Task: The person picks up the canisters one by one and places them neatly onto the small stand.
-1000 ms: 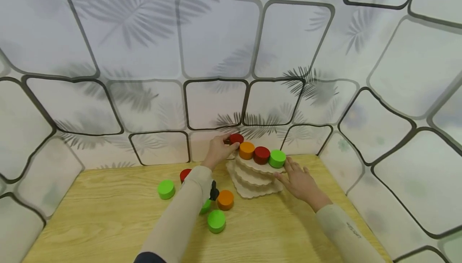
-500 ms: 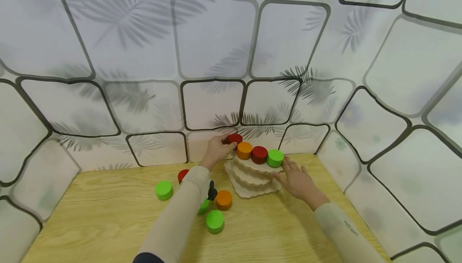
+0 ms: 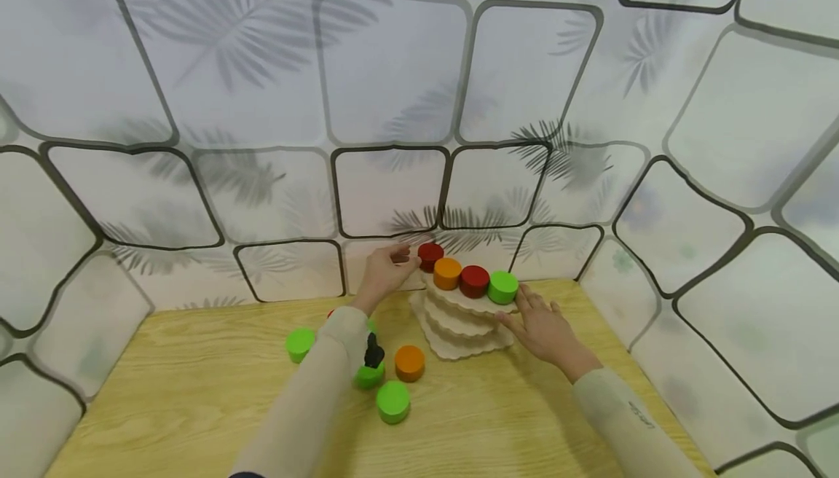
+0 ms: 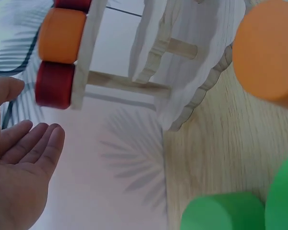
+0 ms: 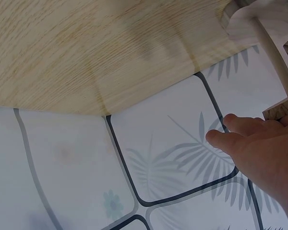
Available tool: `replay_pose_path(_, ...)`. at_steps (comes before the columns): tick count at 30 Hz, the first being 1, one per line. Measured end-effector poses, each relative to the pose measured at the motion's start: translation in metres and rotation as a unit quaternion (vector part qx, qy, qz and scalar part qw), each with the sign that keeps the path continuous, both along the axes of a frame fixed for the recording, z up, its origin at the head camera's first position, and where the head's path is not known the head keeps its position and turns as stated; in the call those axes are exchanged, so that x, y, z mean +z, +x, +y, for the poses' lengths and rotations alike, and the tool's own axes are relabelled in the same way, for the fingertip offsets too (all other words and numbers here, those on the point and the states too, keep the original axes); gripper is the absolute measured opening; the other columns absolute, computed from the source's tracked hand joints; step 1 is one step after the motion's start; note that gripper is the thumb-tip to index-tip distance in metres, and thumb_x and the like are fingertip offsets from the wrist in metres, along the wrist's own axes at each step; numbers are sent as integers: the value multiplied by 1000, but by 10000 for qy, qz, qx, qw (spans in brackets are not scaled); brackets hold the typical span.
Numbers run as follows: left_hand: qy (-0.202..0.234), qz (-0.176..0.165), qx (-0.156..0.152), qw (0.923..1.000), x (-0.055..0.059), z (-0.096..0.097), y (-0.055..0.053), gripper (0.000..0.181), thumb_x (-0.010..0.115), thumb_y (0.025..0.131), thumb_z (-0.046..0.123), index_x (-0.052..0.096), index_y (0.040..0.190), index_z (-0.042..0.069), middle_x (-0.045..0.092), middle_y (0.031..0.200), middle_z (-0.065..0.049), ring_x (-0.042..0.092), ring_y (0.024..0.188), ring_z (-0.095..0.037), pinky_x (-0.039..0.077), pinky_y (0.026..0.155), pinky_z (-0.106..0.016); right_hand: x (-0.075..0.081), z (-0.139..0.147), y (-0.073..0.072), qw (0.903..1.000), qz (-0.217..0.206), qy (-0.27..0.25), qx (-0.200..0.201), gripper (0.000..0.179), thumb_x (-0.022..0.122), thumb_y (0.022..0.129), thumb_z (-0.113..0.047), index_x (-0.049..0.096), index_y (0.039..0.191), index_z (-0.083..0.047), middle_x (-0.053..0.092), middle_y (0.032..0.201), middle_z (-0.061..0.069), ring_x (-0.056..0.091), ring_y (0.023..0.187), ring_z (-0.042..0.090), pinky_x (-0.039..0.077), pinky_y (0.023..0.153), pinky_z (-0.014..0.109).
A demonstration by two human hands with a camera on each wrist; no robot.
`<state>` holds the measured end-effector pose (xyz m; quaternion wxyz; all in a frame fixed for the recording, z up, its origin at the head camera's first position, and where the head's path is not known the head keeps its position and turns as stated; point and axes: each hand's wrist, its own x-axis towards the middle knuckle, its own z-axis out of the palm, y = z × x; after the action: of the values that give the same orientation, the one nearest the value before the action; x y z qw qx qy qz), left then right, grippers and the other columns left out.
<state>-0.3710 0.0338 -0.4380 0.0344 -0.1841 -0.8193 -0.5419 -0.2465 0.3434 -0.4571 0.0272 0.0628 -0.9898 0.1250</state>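
Left of the tiered stand [image 3: 457,350], the left sleeve [image 3: 308,390] hides nearly all of a red block [image 3: 331,313]; wrist and strap partly cover a rear green block [image 3: 371,326] and a nearer green block [image 3: 370,377]. Lettering [image 3: 641,414] right of the stand: too small to read. Left wrist view: orange block [image 4: 267,50] beside the stand's base, cropped at right. Right wrist view: right hand [image 5: 266,153] by the stand, cropped at right.
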Motion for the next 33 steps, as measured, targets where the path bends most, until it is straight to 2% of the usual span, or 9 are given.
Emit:
replay_pose_path(4, 78, 218, 21, 9997, 4, -20, 8, 43, 74, 98, 21, 69, 135, 0, 74, 127, -21, 72, 114, -38, 61, 96, -48, 1, 0, 0, 10000, -29, -36, 6, 85, 44, 111, -54, 28, 158, 15, 27, 168, 33, 31, 152, 56, 24, 120, 77)
replay_pose_path(10, 34, 89, -58, 9999, 2, -56, 24, 38, 76, 99, 25, 71, 128, 2, 75, 123, -16, 72, 113, -34, 62, 90, -43, 0, 1, -2, 10000, 23, 30, -8, 86, 42, 111, -55, 30, 158, 15, 28, 167, 33, 31, 152, 55, 24, 120, 77)
replay_pose_path(14, 47, 40, -210, 9998, 0, -76, 38, 38, 74, 100, 20, 68, 131, 0, 73, 126, -20, 71, 114, -36, 61, 96, -47, 2, 1, -1, 10000, 37, 31, 26, 85, 44, 111, -54, 31, 157, 16, 28, 167, 33, 32, 152, 56, 24, 119, 77)
replay_pose_path(18, 100, -98, -363, 9992, -4, -92, 54, 40, 74, 100, 21, 66, 135, 4, 71, 131, -20, 70, 118, -35, 57, 102, -52, 1, 0, 1, 10000, 33, 21, 35, 85, 43, 111, -54, 31, 157, 16, 27, 167, 34, 32, 151, 56, 24, 119, 78)
replay_pose_path(22, 139, -160, -472, 9987, -12, -104, 70, 43, 74, 100, 22, 65, 139, 6, 69, 135, -19, 69, 121, -35, 57, 103, -48, -1, 2, 0, 10000, 57, 39, 35, 85, 43, 111, -54, 31, 157, 16, 27, 167, 34, 33, 151, 57, 24, 119, 78)
replay_pose_path(28, 127, -238, -440, 9987, -29, -119, 91, 47, 78, 97, 23, 65, 139, 7, 69, 135, -18, 67, 121, -40, 58, 98, -31, -2, 2, 0, 10000, 29, -22, 58, 87, 42, 110, -57, 30, 157, 16, 26, 167, 34, 33, 150, 58, 23, 118, 79)
replay_pose_path(33, 303, -492, -463, 9973, -44, -128, 107, 51, 80, 96, 22, 63, 141, 6, 68, 135, -22, 63, 124, -44, 57, 98, -30, -3, 1, -1, 10000, 11, -56, 49, 88, 42, 110, -57, 29, 158, 16, 25, 168, 34, 32, 150, 58, 22, 119, 79)
